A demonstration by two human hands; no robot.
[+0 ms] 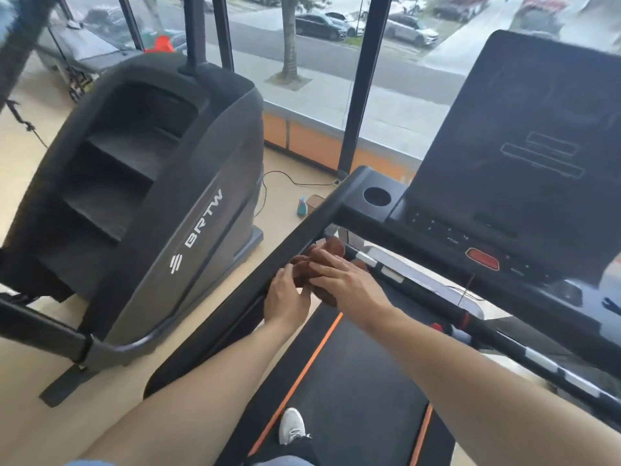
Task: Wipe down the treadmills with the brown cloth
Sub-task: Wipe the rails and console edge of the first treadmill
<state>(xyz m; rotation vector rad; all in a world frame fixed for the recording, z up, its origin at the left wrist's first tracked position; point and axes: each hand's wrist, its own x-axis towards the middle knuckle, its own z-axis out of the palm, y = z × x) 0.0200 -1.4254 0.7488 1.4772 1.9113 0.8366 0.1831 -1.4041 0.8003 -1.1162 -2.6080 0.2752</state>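
I stand on a black treadmill [363,391] with orange stripes along its belt. Its left handrail [295,240] slopes up toward the console [524,156]. A bunched brown cloth [319,260] sits just beside that rail. My left hand [285,297] grips the cloth from below and left, close against the rail. My right hand [346,280] lies over the cloth from the right, fingers bent round it. Much of the cloth is hidden under both hands.
A grey stair-climber machine [141,183] stands close on the left. A spray bottle [301,206] and a cable [289,178] lie on the floor between the machines. A round cup holder [377,196] and red stop button [482,258] sit on the console. Windows are ahead.
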